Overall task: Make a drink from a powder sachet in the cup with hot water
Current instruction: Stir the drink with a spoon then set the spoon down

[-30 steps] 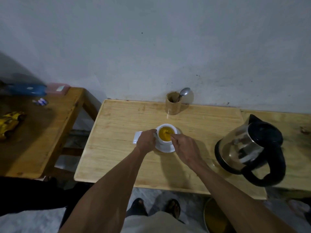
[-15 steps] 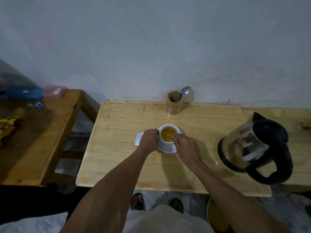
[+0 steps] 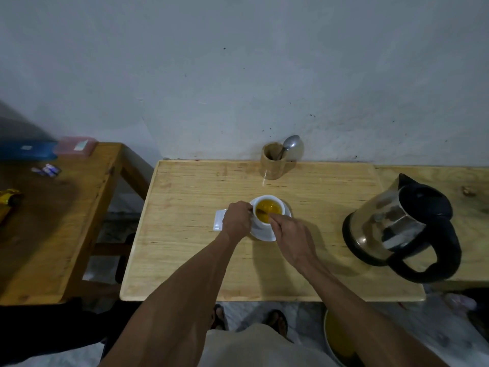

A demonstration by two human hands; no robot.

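Observation:
A white cup (image 3: 280,207) holding a yellow-orange drink stands on a white saucer (image 3: 260,234) in the middle of the light wooden table (image 3: 185,202). My left hand (image 3: 236,220) is closed on the cup's left side, at its handle. My right hand (image 3: 292,238) pinches a thin spoon (image 3: 262,211) whose tip dips into the liquid. A small white sachet or tray (image 3: 218,220) lies flat just left of the cup, partly under my left hand.
A glass kettle with black lid and handle (image 3: 404,229) stands at the right. A wooden holder (image 3: 272,161) with a metal spoon (image 3: 289,143) sits by the wall. A darker side table (image 3: 53,221) at the left carries small packets and boxes.
The view has shifted a little. My right hand keeps moving the spoon around in the cup while my left hand stays on the cup.

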